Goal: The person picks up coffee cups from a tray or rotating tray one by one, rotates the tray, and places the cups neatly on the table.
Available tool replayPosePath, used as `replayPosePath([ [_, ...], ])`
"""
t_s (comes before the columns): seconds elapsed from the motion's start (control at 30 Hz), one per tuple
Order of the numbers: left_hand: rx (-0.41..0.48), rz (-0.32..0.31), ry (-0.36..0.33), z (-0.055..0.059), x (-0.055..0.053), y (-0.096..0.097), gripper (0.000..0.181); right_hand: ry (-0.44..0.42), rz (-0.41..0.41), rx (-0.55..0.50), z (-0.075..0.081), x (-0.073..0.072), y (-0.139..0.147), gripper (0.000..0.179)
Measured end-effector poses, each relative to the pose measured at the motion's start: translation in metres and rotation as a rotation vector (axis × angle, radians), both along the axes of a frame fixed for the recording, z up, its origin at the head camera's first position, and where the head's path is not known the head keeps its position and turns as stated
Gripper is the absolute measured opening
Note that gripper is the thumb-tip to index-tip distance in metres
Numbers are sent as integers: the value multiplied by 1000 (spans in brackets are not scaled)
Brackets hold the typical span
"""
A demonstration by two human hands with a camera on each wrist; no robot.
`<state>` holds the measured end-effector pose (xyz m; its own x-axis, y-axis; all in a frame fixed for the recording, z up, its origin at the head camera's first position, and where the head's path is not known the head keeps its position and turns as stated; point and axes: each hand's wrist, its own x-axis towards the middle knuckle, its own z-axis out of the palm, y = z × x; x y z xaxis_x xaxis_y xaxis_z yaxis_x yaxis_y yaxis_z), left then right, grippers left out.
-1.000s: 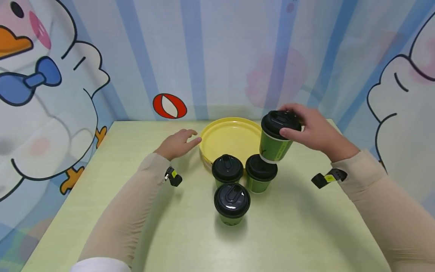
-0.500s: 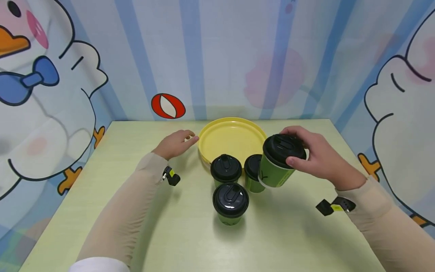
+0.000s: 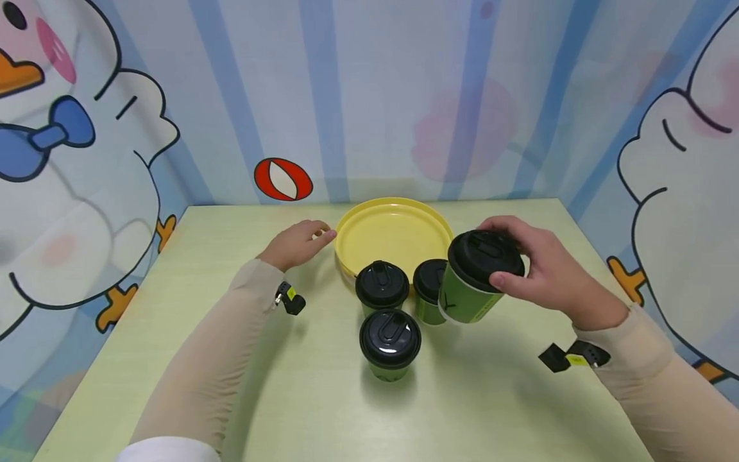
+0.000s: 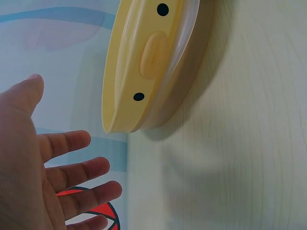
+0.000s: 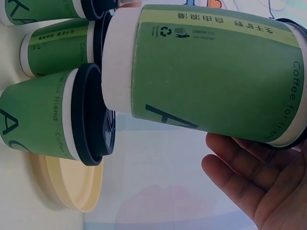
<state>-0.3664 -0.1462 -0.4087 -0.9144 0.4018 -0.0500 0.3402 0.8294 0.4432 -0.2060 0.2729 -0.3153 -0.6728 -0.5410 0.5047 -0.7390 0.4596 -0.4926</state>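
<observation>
My right hand grips a green paper coffee cup by its black lid. The cup hangs tilted above the table, its base overlapping a standing cup in the head view. Printed lettering shows on the held cup in the right wrist view. Two more lidded cups stand nearby, a rear left cup and a front cup. My left hand is at the left edge of a round yellow tray. In the left wrist view, its fingers are extended, apart from the tray, which has black eye dots.
The pale wooden table ends at a striped blue curtain with cartoon prints behind. The standing cups are clustered close in front of the tray.
My right hand has lowered the held cup and brought it nearer and slightly right, from above the tray's right side. The left hand and the standing cups have stayed in place.
</observation>
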Motion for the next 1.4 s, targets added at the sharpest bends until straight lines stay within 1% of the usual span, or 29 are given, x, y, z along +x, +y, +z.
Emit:
replayPosePath([
  [0.2, 7, 0, -5, -1, 0, -2, 56, -9, 27, -3, -6, 8, -2, 55],
  [0.33, 16, 3, -5, -2, -1, -4, 55, -14, 46, -7, -15, 13, -3, 56],
  [0.43, 21, 4, -5, -2, -1, -5, 55, -39, 55, 6, -23, 17, -5, 57],
  [0.57, 27, 1, -8, 0, -1, -5, 56, -66, 32, 50, -33, 26, -9, 60],
  [0.7, 23, -1, -12, 1, -1, -6, 56, -64, -1, 99, -42, 32, -12, 64],
  [0.93, 18, 1, -13, -1, -1, -8, 58, -79, -33, 133, -57, 37, -14, 66],
  [1.2, 10, 15, -12, -4, -3, -12, 57, -52, -51, 158, -73, 41, -18, 68],
  [1.27, 6, 9, -12, -5, -3, -12, 57, -46, -54, 164, -78, 41, -19, 67],
  [1.4, 9, 7, -14, -5, -2, -12, 57, -8, -66, 178, -87, 41, -21, 68],
])
